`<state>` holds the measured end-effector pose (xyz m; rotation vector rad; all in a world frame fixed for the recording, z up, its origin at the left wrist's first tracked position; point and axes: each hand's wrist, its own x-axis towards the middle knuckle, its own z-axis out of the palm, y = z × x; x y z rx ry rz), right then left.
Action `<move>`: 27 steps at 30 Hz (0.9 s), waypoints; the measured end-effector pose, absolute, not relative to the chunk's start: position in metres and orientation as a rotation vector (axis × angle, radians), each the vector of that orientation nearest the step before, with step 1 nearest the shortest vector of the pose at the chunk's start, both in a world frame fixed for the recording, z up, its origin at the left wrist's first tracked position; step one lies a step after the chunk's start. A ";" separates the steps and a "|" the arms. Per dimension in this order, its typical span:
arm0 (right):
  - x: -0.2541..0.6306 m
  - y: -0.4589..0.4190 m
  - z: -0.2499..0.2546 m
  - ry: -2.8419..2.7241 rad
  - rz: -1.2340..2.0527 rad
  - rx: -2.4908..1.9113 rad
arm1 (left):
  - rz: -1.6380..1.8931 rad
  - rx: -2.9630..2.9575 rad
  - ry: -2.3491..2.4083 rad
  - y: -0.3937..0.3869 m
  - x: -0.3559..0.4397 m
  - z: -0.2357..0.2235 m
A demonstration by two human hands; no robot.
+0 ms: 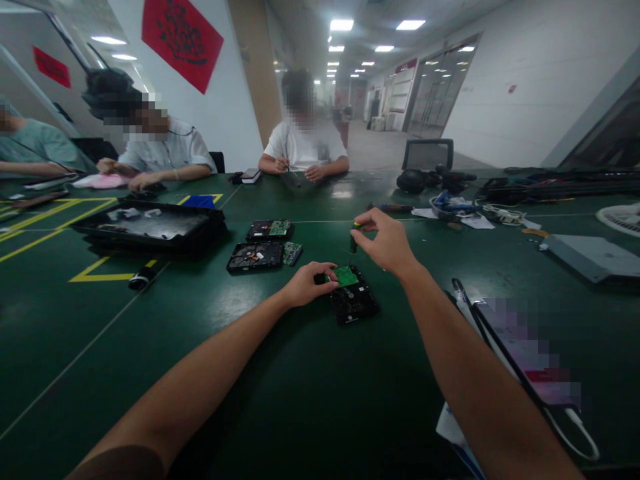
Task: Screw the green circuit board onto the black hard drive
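A black hard drive (354,305) with a green circuit board (347,276) on it lies on the table in front of me. My left hand (311,284) has its thumb and fingers closed at the left edge of the drive, beside the board. Above and right of the drive, my right hand (385,241) pinches a small dark screwdriver (353,243) with a yellow band, held upright. The screwdriver's lower end looks apart from the drive; its thin tip cannot be made out. Left of these lie another hard drive (255,256), a loose circuit board (293,253) and a further drive (263,229).
A black tray (150,223) with small parts stands left, near a black cylinder (141,277). A tablet-like device (520,347) lies beside my right forearm. Cables (453,205) and a grey metal box (595,257) are at right. Several people sit across the table (240,387).
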<state>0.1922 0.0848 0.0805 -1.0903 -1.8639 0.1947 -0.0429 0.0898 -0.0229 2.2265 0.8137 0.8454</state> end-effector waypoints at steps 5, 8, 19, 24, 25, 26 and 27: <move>0.191 0.084 0.081 -1.873 0.205 -1.085 | 0.846 2.230 0.818 0.090 -0.044 -0.024; 0.191 0.085 0.081 -1.899 0.165 -1.072 | 0.846 2.232 0.826 0.091 -0.044 -0.026; 0.191 0.084 0.081 -1.886 0.122 -1.071 | 0.844 2.231 0.831 0.091 -0.044 -0.026; 0.190 0.084 0.080 -1.855 0.135 -1.105 | 0.847 2.222 0.820 0.090 -0.043 -0.024; 0.190 0.083 0.080 -1.847 0.149 -1.108 | 0.846 2.219 0.818 0.090 -0.043 -0.024; 0.190 0.083 0.081 -1.843 0.163 -1.107 | 0.845 2.218 0.816 0.090 -0.043 -0.024; 0.190 0.083 0.081 -1.844 0.172 -1.102 | 0.846 2.218 0.815 0.090 -0.043 -0.023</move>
